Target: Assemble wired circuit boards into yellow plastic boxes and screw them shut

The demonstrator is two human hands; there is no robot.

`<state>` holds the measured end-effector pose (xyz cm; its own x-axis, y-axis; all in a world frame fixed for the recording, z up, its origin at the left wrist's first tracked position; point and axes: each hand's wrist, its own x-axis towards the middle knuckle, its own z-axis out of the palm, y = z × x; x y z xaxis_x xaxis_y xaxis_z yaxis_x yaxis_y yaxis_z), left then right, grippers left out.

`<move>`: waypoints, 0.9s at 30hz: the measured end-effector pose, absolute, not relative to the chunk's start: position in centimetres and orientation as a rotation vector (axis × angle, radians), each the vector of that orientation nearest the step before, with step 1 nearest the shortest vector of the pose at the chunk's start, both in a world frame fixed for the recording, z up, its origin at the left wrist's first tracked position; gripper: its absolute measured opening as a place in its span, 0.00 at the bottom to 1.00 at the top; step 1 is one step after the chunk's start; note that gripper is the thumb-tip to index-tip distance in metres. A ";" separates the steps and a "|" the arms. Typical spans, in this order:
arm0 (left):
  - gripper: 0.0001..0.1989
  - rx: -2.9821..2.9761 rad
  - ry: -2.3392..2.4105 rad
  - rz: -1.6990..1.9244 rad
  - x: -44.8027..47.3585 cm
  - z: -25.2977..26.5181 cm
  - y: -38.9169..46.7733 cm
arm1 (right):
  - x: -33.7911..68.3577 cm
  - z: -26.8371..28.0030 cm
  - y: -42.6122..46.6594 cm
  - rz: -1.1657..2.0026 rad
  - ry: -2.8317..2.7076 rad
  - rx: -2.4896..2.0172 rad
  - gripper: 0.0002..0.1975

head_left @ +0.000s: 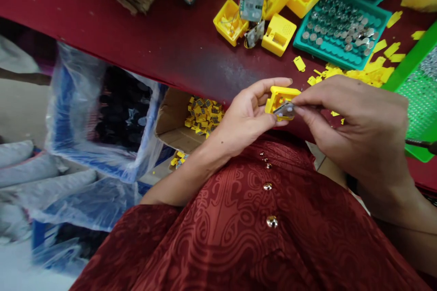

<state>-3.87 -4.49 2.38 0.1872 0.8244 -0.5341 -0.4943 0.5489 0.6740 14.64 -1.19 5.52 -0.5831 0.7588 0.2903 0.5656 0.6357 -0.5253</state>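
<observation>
The small yellow housing, opening in view, sits between the thumb and fingers of the left hand, while the right hand pinches 1 circuit board tilted at that opening; the fitting looks partway along, with the board not yet seated flat and no cover on. Beyond the right hand, loose yellow covers and metal discs in a teal tray look unused, and beyond the left hand open yellow cases seem unfinished. Beside the left wrist, a cardboard box holds yellow units, perhaps finished, but too small to tell.
</observation>
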 end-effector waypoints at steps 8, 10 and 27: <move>0.22 0.455 1.011 0.963 -3.8 2.3 -4.8 | 14.6 4.6 -0.4 0.415 -2.394 -1.010 0.07; 0.21 0.462 1.017 0.994 -3.8 2.0 -4.7 | 14.7 4.4 -0.5 0.461 -2.355 -1.026 0.06; 0.17 0.517 1.043 0.965 -3.2 1.0 -4.2 | 14.7 2.0 -1.4 0.258 -2.259 -0.966 0.08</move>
<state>-3.15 -4.23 1.05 0.1684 0.8591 -0.4832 -0.4153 0.5064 0.7557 14.71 -1.38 1.98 -0.5106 0.7023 0.4961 0.5726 0.7081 -0.4131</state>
